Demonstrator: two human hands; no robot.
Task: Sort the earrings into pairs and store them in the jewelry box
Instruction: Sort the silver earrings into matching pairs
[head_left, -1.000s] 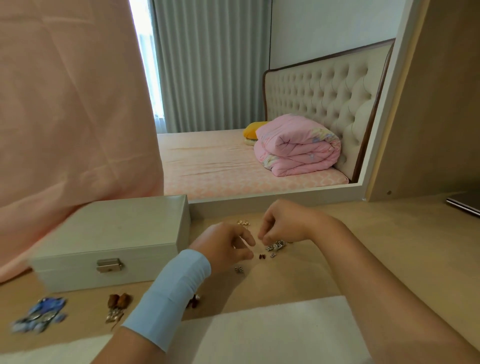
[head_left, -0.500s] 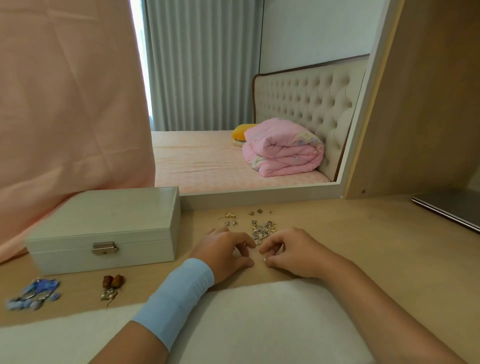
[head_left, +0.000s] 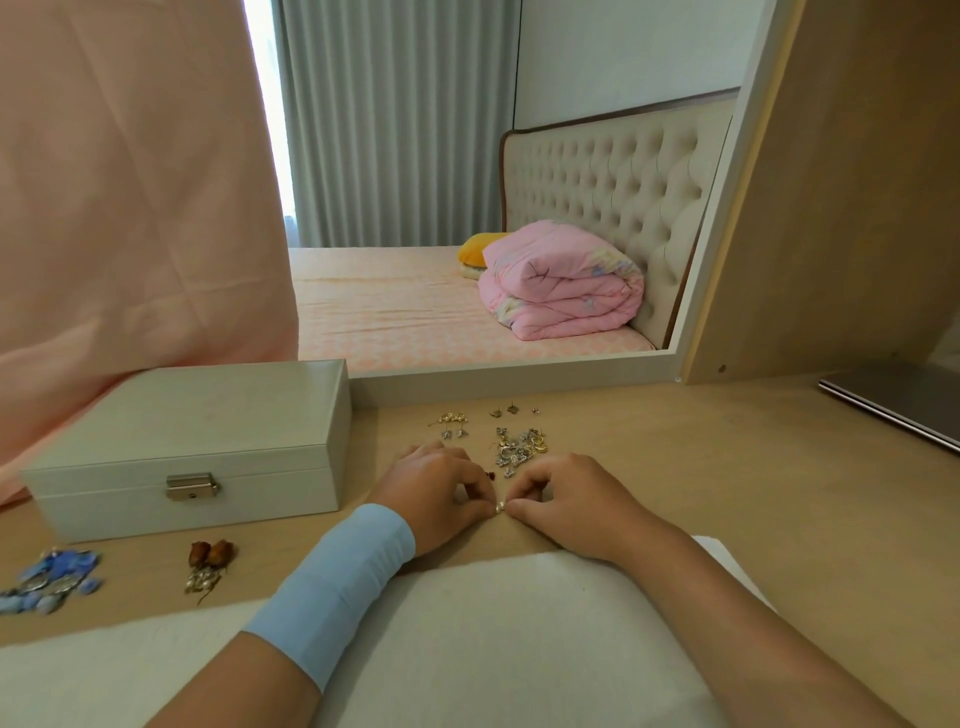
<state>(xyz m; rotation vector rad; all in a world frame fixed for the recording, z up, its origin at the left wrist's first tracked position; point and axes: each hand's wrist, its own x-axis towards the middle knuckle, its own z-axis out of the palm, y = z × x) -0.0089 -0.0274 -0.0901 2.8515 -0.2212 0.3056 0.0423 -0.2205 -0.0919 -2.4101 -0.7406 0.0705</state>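
Note:
A closed pale jewelry box (head_left: 197, 441) with a metal clasp stands at the left of the desk. A heap of mixed small earrings (head_left: 519, 447) lies just beyond my hands, with a few separated gold and silver ones (head_left: 452, 422) behind it. My left hand (head_left: 441, 493) and my right hand (head_left: 566, 499) meet fingertip to fingertip on the desk, both pinching one small silver earring (head_left: 500, 507) between them. A brown pair (head_left: 210, 558) and a blue pair (head_left: 52, 579) lie in front of the box.
A mirror (head_left: 519, 208) stands at the back of the desk, partly draped with pink cloth (head_left: 130, 182). A closed laptop (head_left: 898, 400) lies at the far right. A white cloth pad (head_left: 467, 649) covers the near desk edge under my forearms.
Both hands came back from the earring heap toward me and now meet on a small silver earring. The camera tilted and shifted slightly.

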